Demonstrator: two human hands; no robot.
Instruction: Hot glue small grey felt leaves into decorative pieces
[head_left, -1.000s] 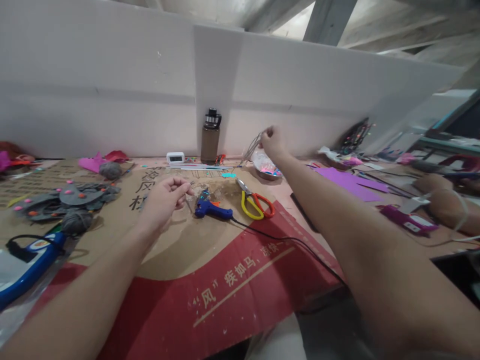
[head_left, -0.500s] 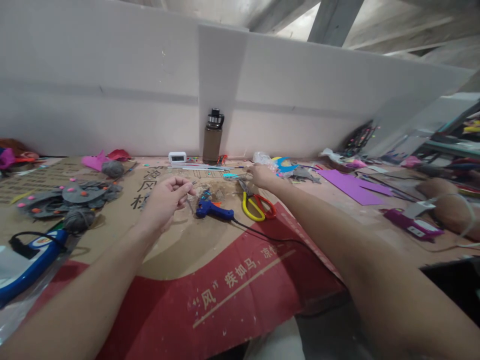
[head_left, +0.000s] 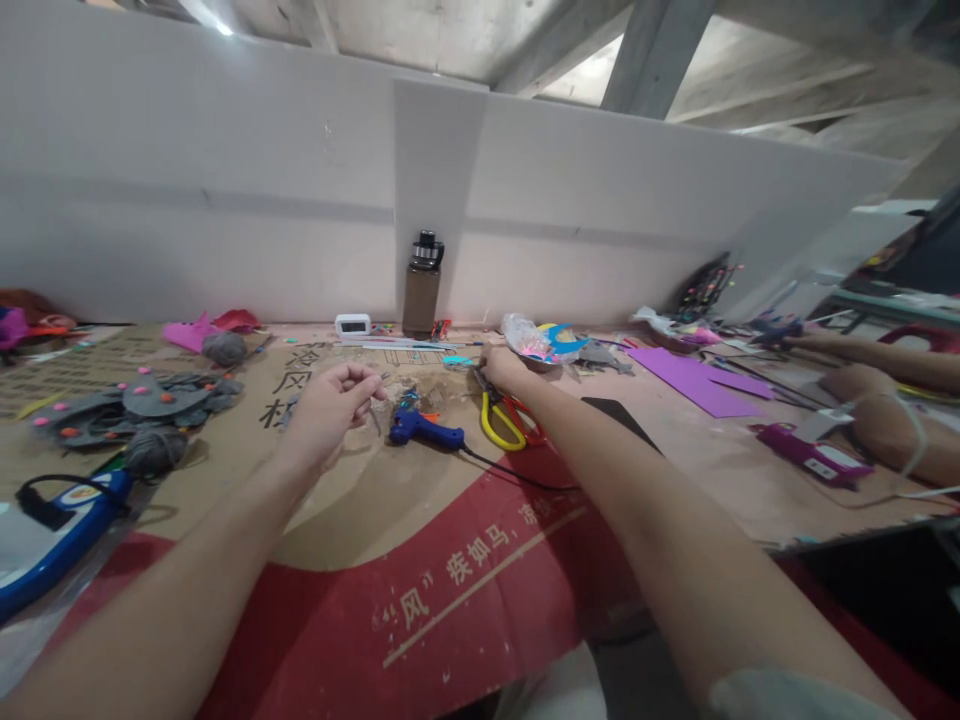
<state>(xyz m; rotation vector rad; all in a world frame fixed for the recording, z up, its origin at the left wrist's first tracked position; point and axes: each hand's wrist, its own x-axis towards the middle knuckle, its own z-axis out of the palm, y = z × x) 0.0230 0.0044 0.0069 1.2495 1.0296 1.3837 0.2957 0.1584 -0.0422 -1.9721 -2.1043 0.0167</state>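
My left hand [head_left: 330, 405] hovers over the cardboard mat [head_left: 360, 500], its fingers pinched on a thin grey strand [head_left: 377, 380]. My right hand [head_left: 501, 365] reaches further out with curled fingers and rests by the blades of the yellow-and-red scissors [head_left: 506, 422]; what it holds is hidden. A blue glue gun [head_left: 424, 430] lies between the two hands, and its black cord [head_left: 517, 475] runs to the right under my right arm. A bowl of colourful bits [head_left: 534, 345] sits just beyond my right hand.
A brown bottle [head_left: 418, 285] and a white timer [head_left: 352, 323] stand by the back wall. Grey felt pieces [head_left: 135, 398] and a grey yarn ball [head_left: 154, 450] lie left. Purple sheets [head_left: 697, 375] and another person's arms [head_left: 885, 425] are right.
My right hand came down from above the bowl, where it held up thin grey strands, to the mat by the scissors. My left hand stayed pinched in place.
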